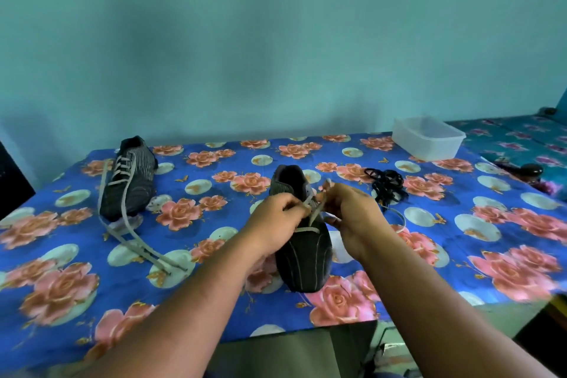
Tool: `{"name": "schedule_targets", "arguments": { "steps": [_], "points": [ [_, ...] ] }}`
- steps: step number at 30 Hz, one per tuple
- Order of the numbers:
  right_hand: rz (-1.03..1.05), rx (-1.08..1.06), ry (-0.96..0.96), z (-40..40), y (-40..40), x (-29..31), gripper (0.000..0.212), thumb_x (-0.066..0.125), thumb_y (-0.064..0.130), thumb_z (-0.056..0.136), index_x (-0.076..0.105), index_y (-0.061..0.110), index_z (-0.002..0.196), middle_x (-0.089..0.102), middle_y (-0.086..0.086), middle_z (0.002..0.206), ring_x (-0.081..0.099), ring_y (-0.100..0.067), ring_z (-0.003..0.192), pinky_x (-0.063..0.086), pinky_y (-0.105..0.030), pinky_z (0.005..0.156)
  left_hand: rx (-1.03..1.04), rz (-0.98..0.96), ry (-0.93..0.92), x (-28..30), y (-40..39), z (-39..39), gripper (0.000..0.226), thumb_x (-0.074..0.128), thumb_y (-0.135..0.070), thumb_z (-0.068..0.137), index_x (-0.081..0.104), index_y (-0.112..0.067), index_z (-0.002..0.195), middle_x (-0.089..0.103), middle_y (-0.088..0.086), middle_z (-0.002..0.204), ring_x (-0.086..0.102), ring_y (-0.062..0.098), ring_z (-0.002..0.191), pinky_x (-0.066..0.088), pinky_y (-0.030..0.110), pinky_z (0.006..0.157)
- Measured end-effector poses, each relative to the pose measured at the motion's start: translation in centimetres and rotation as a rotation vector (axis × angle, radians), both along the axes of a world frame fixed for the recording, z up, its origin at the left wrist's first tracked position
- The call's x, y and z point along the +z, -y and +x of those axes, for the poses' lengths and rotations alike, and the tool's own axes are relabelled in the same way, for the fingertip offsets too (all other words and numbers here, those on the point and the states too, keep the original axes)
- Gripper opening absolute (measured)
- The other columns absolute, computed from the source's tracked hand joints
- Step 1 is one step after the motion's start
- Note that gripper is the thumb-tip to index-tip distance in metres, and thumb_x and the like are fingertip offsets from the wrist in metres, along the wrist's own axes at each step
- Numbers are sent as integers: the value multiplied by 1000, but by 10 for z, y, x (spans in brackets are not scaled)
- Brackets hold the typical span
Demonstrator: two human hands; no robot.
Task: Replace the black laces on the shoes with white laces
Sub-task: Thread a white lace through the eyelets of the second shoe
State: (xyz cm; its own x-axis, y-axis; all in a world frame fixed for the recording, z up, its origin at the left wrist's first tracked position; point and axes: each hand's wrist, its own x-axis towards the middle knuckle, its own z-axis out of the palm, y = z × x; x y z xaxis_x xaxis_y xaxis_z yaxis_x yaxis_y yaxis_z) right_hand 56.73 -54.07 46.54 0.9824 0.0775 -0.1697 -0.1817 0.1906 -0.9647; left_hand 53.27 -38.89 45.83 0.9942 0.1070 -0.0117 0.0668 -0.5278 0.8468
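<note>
both hands (277, 218) pinch white lace (313, 215); plastic tub (429, 138) contents unclear.

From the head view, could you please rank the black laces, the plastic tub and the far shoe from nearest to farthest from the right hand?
1. Black laces, just right of the right hand.
2. Plastic tub, back right corner.
3. Far shoe, across on the left.
</note>
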Motion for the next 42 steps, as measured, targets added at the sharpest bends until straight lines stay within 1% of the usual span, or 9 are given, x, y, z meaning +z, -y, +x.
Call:
{"name": "schedule_targets", "arguments": {
  "steps": [2, 5, 9, 12, 14, 19, 25, 29, 42],
  "points": [
    [8, 28, 39, -3, 0, 11, 14, 59, 15, 100, 72, 9, 99, 70, -3, 76, 63, -17, 73, 48, -32, 73, -2, -194, 7, 7, -6, -6, 25, 62, -34, 100, 69, -16, 84, 70, 0, 85, 63, 18, 84, 48, 37, 80],
    [-33, 65, 89, -7, -1, 30, 17, 63, 24, 101, 71, 10, 99, 70, -1, 73, 65, -13, 68, 49, -29, 71, -13, -378, -4, 28, -7, -19, 30, 56, -37, 104, 68, -17, 84, 72, 2, 84, 66, 11, 76, 45, 28, 71],
    [-48, 105, 136, -12, -2, 66, 21, 61, 31, 102, 67, 14, 90, 66, 2, 67, 66, -16, 68, 50, -36, 80, -57, -476, 73, 64, -7, -24, 23, 54, -31, 105, 66, -20, 89, 67, -2, 73, 63, 14, 68, 43, 35, 79],
    [-26, 118, 193, -15, -2, 103, 22, 62, 34, 101, 66, 19, 85, 60, 6, 61, 64, -12, 63, 47, -34, 77, -70, -561, 157, 96, -4, -23, 24, 51, -22, 107, 66, -14, 88, 55, -2, 64, 55, 14, 56, 48, 22, 57],
    [-23, 114, 254, -17, 0, 129, 17, 65, 32, 99, 69, 19, 89, 62, 7, 62, 64, -11, 62, 47, -33, 73, -76, -540, 212, 119, -3, -23, 25, 51, -21, 107, 67, -13, 90, 53, -4, 60, 52, 14, 55, 46, 21, 53],
    [-39, 109, 402, -26, 6, 188, 17, 60, 16, 102, 71, 11, 114, 72, 5, 72, 65, -12, 65, 52, -32, 76, -125, -423, 312, 171, -7, -23, 25, 53, -28, 107, 69, -12, 97, 53, -5, 63, 53, 15, 58, 51, 27, 62],
    [-135, 88, 556, -34, 8, 247, 18, 54, 13, 105, 61, 15, 122, 79, -2, 90, 70, -15, 76, 54, -32, 77, -99, -411, 418, 228, -7, -31, 27, 57, -29, 104, 72, -8, 110, 60, -3, 71, 58, 15, 65, 54, 36, 74],
    [-154, 63, 661, -39, 7, 284, 19, 57, 17, 104, 56, 18, 123, 80, 0, 93, 70, -17, 85, 55, -40, 90, -38, -283, 530, 266, -4, -35, 23, 53, -31, 106, 73, -19, 108, 69, 2, 89, 67, 17, 78, 57, 36, 81],
    [-169, 20, 846, -56, -7, 343, 46, 78, 18, 90, 55, 23, 130, 79, 0, 98, 73, -18, 97, 57, -36, 86, 28, -235, 891, 368, 2, -51, 22, 54, -33, 105, 73, -26, 113, 73, -9, 101, 70, 13, 98, 57, 32, 83]
  ]
}}
